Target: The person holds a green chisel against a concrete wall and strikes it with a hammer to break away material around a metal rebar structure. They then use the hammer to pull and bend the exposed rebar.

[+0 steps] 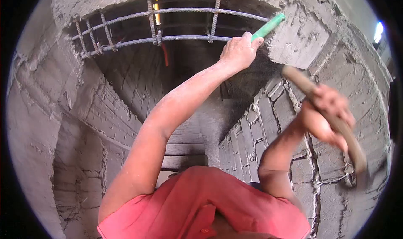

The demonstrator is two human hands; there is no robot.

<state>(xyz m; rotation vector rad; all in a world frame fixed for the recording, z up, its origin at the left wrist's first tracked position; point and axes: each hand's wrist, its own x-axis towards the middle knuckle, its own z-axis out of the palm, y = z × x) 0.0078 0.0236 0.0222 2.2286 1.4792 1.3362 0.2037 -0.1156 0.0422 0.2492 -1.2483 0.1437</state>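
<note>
My left hand (238, 50) is raised overhead and closed around a green-handled chisel (268, 26). The chisel's tip rests against the broken edge of a concrete beam (300, 39). My right hand (329, 113) grips the wooden handle of a hammer (350, 140), lower and to the right of the chisel, close to the brick wall. Hand and hammer are blurred by motion, and the hammer's head is a dark smear near the lower right. Exposed steel rebar (168, 38) crosses the chipped opening just left of my left hand.
Rough brick walls (268, 125) with thick mortar joints close in on the right and on the left (109, 113), forming a narrow shaft. Concrete lintel (79, 4) runs across the top. My red shirt (201, 205) fills the bottom. A bright opening (378, 31) shows far right.
</note>
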